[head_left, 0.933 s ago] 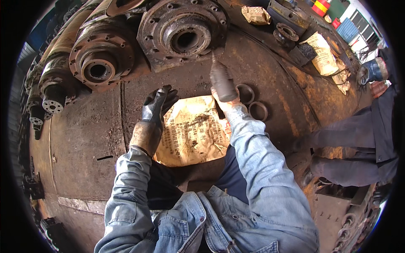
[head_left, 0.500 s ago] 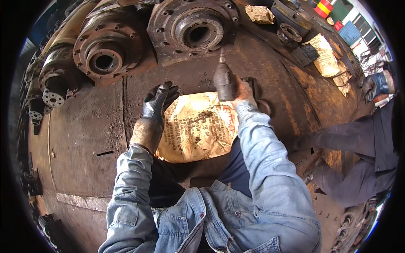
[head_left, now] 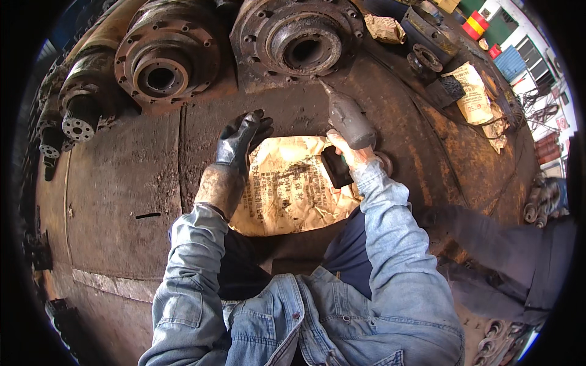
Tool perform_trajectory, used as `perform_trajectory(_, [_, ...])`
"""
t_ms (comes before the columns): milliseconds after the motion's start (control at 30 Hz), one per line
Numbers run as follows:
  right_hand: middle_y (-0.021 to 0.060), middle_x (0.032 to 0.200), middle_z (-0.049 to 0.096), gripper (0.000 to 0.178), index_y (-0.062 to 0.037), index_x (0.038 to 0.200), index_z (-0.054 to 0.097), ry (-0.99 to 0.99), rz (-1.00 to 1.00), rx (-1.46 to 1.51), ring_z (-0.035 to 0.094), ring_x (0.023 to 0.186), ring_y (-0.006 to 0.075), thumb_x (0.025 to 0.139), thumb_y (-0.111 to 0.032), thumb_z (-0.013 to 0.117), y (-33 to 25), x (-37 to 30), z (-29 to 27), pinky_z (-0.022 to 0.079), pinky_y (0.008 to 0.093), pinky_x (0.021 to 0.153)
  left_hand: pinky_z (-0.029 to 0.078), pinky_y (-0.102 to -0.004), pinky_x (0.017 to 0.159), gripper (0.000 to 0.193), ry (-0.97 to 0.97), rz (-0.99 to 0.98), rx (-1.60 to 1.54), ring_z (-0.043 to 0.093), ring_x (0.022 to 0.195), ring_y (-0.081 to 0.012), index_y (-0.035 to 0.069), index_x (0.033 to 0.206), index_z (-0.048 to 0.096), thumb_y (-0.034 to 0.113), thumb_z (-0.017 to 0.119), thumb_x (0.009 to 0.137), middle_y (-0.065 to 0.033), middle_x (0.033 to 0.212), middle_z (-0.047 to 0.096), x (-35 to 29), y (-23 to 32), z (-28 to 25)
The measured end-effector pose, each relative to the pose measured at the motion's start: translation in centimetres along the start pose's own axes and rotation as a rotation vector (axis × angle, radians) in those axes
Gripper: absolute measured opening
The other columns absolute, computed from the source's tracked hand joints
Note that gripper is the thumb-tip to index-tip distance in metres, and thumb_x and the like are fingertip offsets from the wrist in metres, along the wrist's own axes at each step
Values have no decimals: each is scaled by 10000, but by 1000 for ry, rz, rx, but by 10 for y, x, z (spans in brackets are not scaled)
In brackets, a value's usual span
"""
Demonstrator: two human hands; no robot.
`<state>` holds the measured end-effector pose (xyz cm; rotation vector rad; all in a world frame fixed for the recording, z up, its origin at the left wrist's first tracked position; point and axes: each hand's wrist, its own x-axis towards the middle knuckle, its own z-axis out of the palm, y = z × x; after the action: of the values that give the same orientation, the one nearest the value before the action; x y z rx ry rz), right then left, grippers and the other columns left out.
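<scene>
My right hand (head_left: 354, 154) is wrapped round the grip of a grimy cordless impact wrench (head_left: 353, 122). Its narrow nose points away and a little left, toward the rim of a large flanged metal housing (head_left: 305, 50); whether the tip touches the rim I cannot tell. The tool's black base (head_left: 336, 168) hangs over the right side of a crumpled brown paper sack (head_left: 284, 186), which lies before my knees. In a black, dirty glove, my left hand (head_left: 239, 141) hovers by the sack's upper left corner, fingers apart and slightly bent, holding nothing.
A second flanged housing (head_left: 162, 76) and a splined shaft end (head_left: 78, 125) lie at the far left. Beyond my right hand are a small metal ring part (head_left: 424, 58) and another paper sack (head_left: 470, 94). Someone's dark-clothed leg (head_left: 488, 244) is close on my right.
My right hand has swung the impact wrench to the right and tilted it, nose now leaning left. The view has shifted a little. The other person's legs at the right have moved lower.
</scene>
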<state>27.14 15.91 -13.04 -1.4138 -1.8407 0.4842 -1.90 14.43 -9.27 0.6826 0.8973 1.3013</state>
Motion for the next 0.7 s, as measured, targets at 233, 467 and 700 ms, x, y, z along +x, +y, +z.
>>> perform_trajectory(233, [86,1285,525,717,-108,1465,415,-147,38,-67,440,994,198,811,-185,696,-17,13,-1,388,293,828,480,-432,1068,685,-39,15,104,619,1174,-344,-58,1347,495,449,678,924,-237,1263,615,-1,2,2])
perform_trajectory(467, [109,1534,390,733,-155,1543,328,-167,-45,-39,370,1404,308,900,-392,589,-6,16,10,344,395,1161,481,-445,1069,726,-59,47,103,604,1195,-355,-67,1355,481,465,693,908,-245,1270,607,-1,1,2])
perform_trajectory(700, [132,1227,674,377,-106,1294,593,-12,713,1997,685,1013,358,983,-295,494,73,-11,58,542,491,852,487,-450,1061,749,-62,-4,104,615,1175,-353,-50,1358,487,482,717,884,-239,1274,609,3,-7,13])
